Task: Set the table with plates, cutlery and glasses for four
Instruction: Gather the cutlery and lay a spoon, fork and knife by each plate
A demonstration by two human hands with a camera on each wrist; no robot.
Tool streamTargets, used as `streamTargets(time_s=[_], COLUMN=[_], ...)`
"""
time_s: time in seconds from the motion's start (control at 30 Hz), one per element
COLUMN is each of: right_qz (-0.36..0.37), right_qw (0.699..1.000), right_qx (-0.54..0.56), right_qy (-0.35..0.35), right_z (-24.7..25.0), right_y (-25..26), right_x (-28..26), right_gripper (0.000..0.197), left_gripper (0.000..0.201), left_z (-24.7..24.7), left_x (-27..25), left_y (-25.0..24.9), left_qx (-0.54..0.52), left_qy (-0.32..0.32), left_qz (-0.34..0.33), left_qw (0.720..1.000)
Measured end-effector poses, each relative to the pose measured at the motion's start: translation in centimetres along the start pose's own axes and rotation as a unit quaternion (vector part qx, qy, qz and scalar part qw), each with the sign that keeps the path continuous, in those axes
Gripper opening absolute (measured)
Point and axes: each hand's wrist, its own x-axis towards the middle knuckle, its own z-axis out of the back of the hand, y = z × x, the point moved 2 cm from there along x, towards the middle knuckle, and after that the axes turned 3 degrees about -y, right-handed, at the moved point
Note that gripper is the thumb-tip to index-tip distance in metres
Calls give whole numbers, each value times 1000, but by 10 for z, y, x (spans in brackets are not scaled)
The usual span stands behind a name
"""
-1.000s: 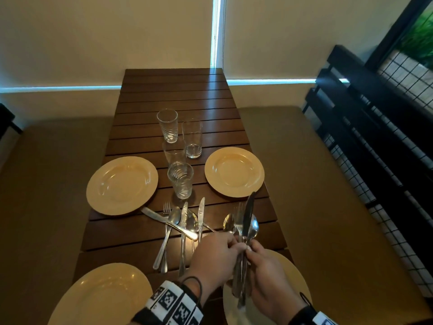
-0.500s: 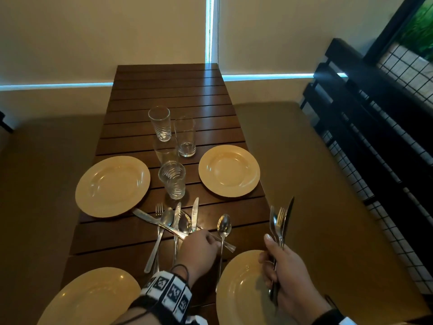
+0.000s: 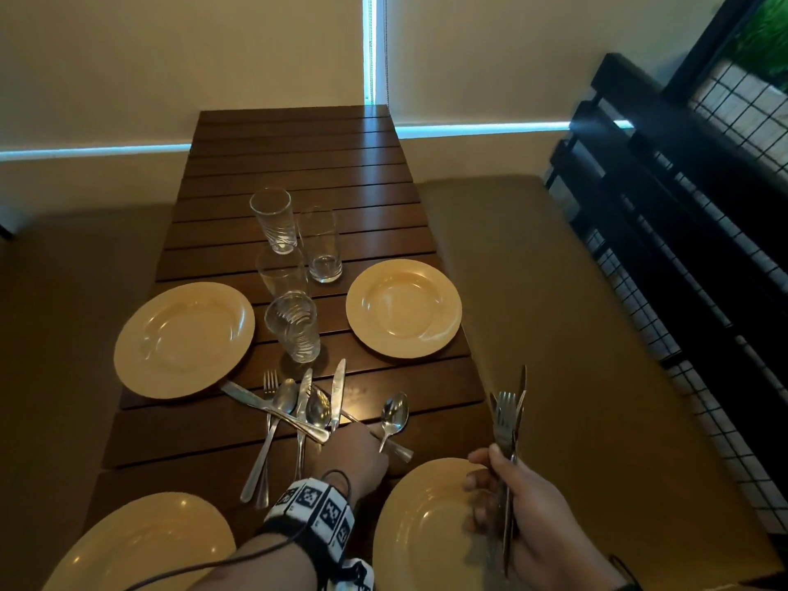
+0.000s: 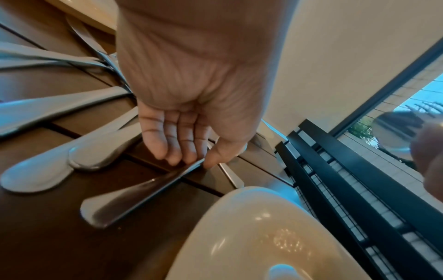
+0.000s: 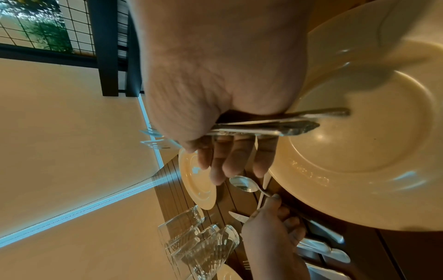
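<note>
Four cream plates sit on the slatted wooden table (image 3: 298, 164): far left (image 3: 183, 339), far right (image 3: 403, 309), near left (image 3: 140, 543), near right (image 3: 409, 505). Several clear glasses (image 3: 294, 326) stand bunched in the middle. Loose cutlery (image 3: 298, 407) lies crossed in a heap in front of them. My left hand (image 3: 375, 441) pinches the handle of a spoon (image 3: 394, 413) lying on the table beside the heap; thumb and fingertips (image 4: 177, 159) meet on the handle (image 4: 134, 195). My right hand (image 3: 490, 475) grips a bundle of forks and a knife (image 3: 507, 420) upright over the near right plate's right rim.
Padded benches (image 3: 554, 334) run along both long sides of the table. A black slatted frame with wire mesh (image 3: 682, 249) stands to the right. The far half of the table carries nothing. In the right wrist view the bundle's handles (image 5: 287, 125) hang over the near right plate (image 5: 359, 189).
A second ago both hands held the bundle together over the near right plate. The right hand has since carried it right, and the left hand dropped to the spoon on the table.
</note>
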Motion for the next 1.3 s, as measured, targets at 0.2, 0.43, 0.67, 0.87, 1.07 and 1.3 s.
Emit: streamTargets(time_s=[0.2, 0.43, 0.67, 0.87, 1.07, 1.3], right_qz=[-1, -8, -11, -17, -23, 0], right_qw=[1000, 1000, 999, 998, 992, 985], right_qx=[2, -20, -46, -67, -124, -172], right_qy=[9, 5, 4, 0, 13, 23], right_z=[4, 8, 14, 15, 6, -14], right_y=[-2, -6, -10, -11, -6, -6], right_x=[7, 10, 14, 16, 12, 6], right_gripper=[29, 25, 24, 23, 24, 25], left_gripper=[18, 28, 29, 12, 11, 10], left_z=[9, 9, 14, 22, 20, 38], left_x=[20, 34, 38, 29, 22, 4], left_y=[25, 22, 6, 4, 24, 40], left_qx=[-94, -157, -121, -110, -168, -381], left_qy=[-41, -51, -40, -27, -40, 7], left_qz=[55, 133, 130, 140, 149, 175], left_qw=[993, 977, 983, 984, 974, 908])
